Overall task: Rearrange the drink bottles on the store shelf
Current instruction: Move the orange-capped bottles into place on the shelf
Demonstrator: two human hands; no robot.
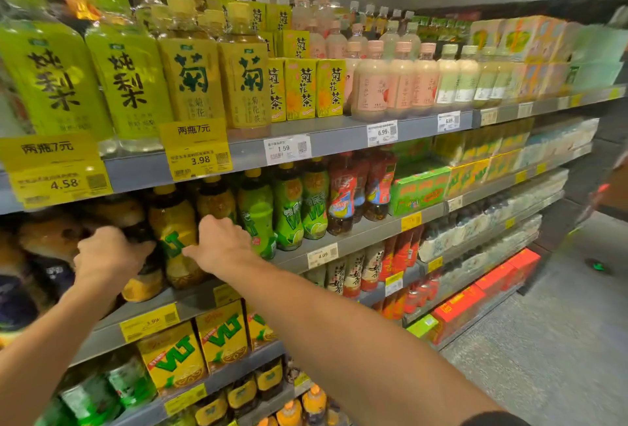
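Note:
On the second shelf (pixel 356 235) stand dark tea bottles with yellow labels and yellow caps. My left hand (pixel 108 255) wraps around one dark bottle (pixel 144 284) at the left, its lower yellow label showing under my fingers. My right hand (pixel 221 242) rests on the right side of the neighbouring yellow-label bottle (pixel 176 238), fingers curled behind it and thumb across its front. Whether that hand grips or only touches the bottle is unclear. Another yellow-label bottle (pixel 215 201) stands just behind. Green-label lime tea bottles (pixel 289 211) stand to the right.
The top shelf holds tall green and yellow tea bottles (pixel 132 75), yellow cartons (pixel 300 89) and milky pink bottles (pixel 373 85). Red-label tea bottles (pixel 343 198) and carton packs (pixel 419 189) sit further right. VLT cartons (pixel 224 337) fill the shelf below. The aisle floor (pixel 560 323) lies at right.

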